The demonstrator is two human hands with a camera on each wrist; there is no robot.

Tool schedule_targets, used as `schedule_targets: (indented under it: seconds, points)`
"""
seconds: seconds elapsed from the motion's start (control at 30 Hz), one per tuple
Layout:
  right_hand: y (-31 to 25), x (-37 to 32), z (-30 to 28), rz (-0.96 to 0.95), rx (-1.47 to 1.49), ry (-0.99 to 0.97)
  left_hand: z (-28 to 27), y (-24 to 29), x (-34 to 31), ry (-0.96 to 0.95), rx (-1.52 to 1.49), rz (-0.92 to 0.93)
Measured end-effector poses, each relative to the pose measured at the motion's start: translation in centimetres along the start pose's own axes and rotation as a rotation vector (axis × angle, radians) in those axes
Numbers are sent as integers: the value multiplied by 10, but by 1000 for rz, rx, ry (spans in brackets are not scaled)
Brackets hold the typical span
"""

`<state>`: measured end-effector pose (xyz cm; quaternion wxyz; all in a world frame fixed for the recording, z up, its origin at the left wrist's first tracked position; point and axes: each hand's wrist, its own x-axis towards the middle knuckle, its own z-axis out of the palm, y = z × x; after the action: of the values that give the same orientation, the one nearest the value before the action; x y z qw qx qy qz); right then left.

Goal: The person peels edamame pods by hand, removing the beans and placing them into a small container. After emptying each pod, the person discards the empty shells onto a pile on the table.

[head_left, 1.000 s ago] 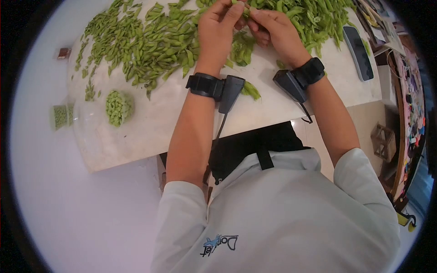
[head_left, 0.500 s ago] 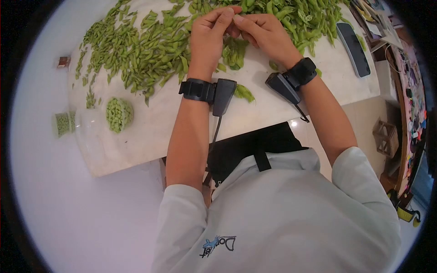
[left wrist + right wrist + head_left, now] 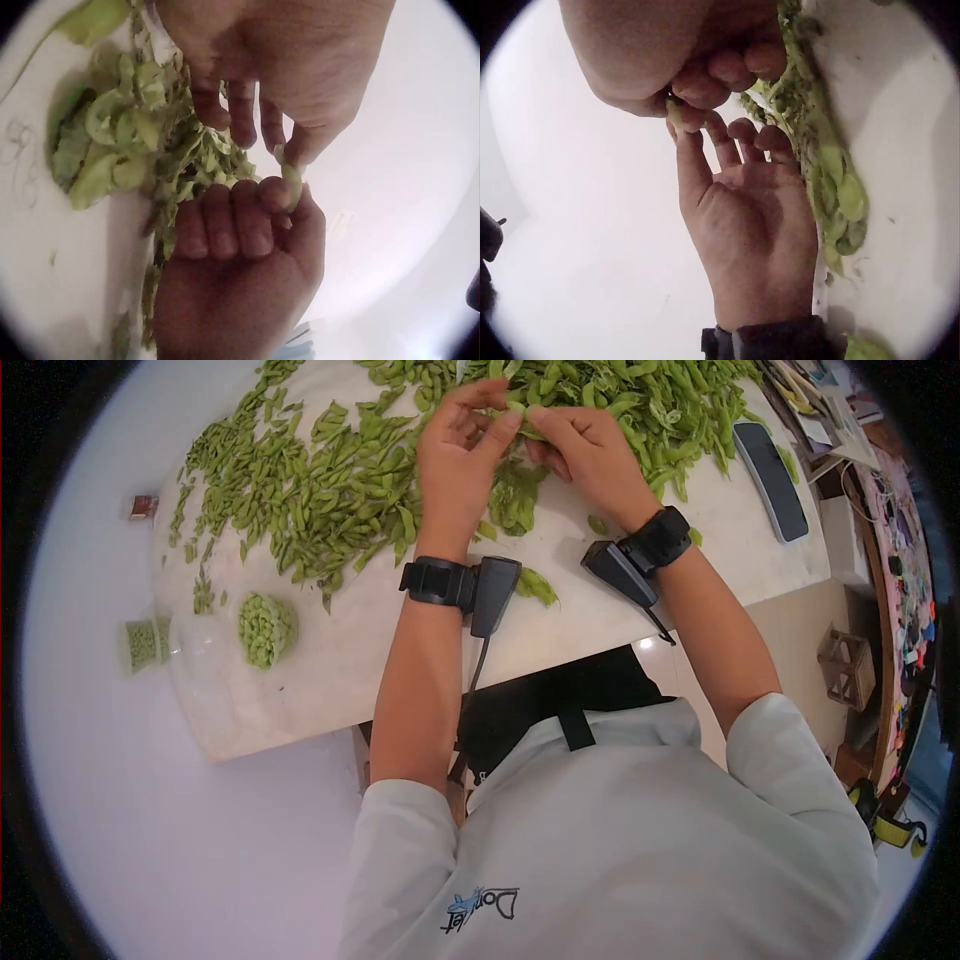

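Observation:
A small green pod (image 3: 517, 408) is held between both hands at the top of the head view. My left hand (image 3: 458, 460) pinches one end with thumb and forefinger, its other fingers loosely spread. My right hand (image 3: 603, 465) pinches the other end, its remaining fingers curled in. Close up, the left wrist view has the pod (image 3: 292, 185) between the left hand (image 3: 289, 60) above and the right hand (image 3: 240, 277) below. The same pod (image 3: 676, 112) shows pale green in the right wrist view. Heaped pods (image 3: 340, 490) lie beside and beyond the hands.
A clear container of shelled green beans (image 3: 266, 630) stands at the table's left part, with another tub (image 3: 146, 644) beyond the edge. A phone (image 3: 771, 482) lies at the right. Loose pods (image 3: 536, 586) rest near the left wrist's camera.
Both hands have shifted left in the head view since the earliest frame. The left hand's outer fingers have spread from the thumb, and the pod between the hands shows more plainly than half a second ago.

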<state>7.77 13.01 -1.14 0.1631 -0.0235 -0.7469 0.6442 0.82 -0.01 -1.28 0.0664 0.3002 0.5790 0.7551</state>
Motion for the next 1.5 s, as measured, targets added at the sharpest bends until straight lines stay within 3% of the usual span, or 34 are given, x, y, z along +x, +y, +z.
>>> schedule_targets:
  seconds: [0.1, 0.3, 0.5, 0.7, 0.9, 1.1, 1.2, 1.33, 1.4, 1.5]
  points:
    - [1, -1, -3, -10, -68, 1, -9, -7, 3, -82, 185, 74]
    - [-2, -5, 0, -109, -39, 21, -5, -5, 4, -126, 134, 70]
    - [0, -5, -2, -58, 156, -85, -11, -6, 1, -215, -104, -222]
    - [0, -5, -4, -30, 198, -65, -10, -10, 0, -253, -275, -292]
    - [2, -4, -3, -31, 111, -82, -10, -9, 0, -251, -94, -149]
    - [-2, -4, 0, -26, 28, -115, -17, -20, -1, -302, 52, -129]
    - [-1, -5, 1, -18, 44, -122, -18, -21, 0, -271, 250, -17]
    - [7, -3, 2, -14, 209, -95, -2, -7, -5, -10, 181, -25]
    - [5, -3, 1, -1, 123, -81, -3, 4, -3, 52, 196, -51]
    - [7, -1, 0, 22, 26, -80, 3, 10, -1, 102, 235, 88]
